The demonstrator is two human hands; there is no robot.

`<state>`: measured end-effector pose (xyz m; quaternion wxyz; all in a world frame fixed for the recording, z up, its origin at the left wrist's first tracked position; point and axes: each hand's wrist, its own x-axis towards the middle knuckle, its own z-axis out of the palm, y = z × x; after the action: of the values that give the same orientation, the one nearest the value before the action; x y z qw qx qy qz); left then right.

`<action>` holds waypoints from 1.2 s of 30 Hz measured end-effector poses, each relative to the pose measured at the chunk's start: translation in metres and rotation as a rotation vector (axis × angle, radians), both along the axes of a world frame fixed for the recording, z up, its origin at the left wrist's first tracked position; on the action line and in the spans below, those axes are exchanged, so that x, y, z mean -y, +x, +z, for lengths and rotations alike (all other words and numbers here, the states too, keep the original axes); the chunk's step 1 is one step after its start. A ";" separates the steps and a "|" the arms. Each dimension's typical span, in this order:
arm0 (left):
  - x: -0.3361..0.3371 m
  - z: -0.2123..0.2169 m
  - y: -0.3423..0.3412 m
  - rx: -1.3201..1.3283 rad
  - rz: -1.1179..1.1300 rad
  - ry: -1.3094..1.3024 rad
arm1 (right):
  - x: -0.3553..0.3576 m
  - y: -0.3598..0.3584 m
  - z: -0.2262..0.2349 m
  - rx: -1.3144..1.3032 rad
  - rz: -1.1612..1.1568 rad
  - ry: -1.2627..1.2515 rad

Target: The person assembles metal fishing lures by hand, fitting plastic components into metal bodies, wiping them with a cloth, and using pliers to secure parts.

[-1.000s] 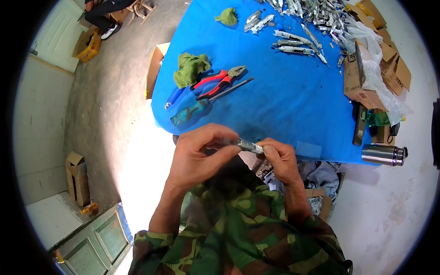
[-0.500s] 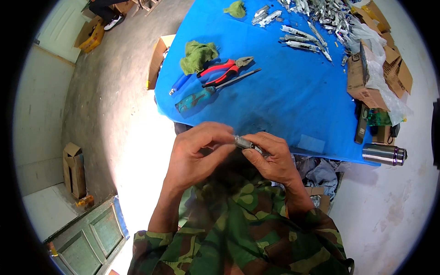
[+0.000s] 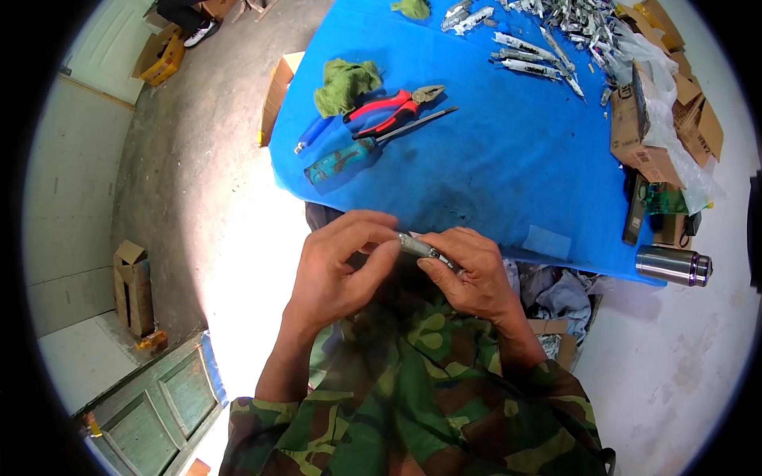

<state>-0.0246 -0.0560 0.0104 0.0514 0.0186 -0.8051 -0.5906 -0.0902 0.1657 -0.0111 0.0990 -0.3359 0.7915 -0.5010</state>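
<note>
In front of my body, at the table's near edge, my right hand [image 3: 472, 274] grips a small silver-grey tube-like piece [image 3: 416, 247] between thumb and fingers. The curled thumb and forefinger of my left hand [image 3: 337, 258] close on its left end. The piece slants down to the right, and its right part is hidden in my right fingers. Beyond my hands, on the blue cloth [image 3: 492, 170], lie red-and-black pliers [image 3: 393, 113], a screwdriver with a worn teal handle [image 3: 341, 161], a blue-handled tool [image 3: 315, 135] and a crumpled green rag [image 3: 345, 86].
Several silver-white tube pieces [image 3: 528, 59] lie at the far right before a larger heap [image 3: 579, 28]. Cardboard boxes [image 3: 635, 135] and clear plastic line the right edge, with a steel flask [image 3: 673, 266] nearer. An open carton [image 3: 278, 91] stands beyond the table's left edge.
My left fingers have drawn slightly left along the piece and look less blurred. More of its grey body shows between my hands. The view has shifted a little.
</note>
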 end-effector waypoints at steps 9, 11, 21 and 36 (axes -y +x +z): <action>-0.003 -0.007 0.003 0.236 0.052 0.338 | 0.003 0.003 -0.003 0.111 0.008 -0.045; -0.004 -0.006 0.002 0.297 0.082 0.375 | 0.004 0.004 -0.004 0.122 0.011 -0.053; -0.009 -0.012 0.003 0.235 0.158 0.362 | 0.007 0.007 -0.011 0.152 -0.009 -0.083; -0.001 -0.014 0.006 0.166 0.084 0.378 | 0.001 0.016 -0.011 0.485 -0.052 -0.124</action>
<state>-0.0189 -0.0551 -0.0032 0.0052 0.1102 -0.6800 -0.7249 -0.0746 0.1648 -0.0220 0.2525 -0.1909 0.7207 -0.6167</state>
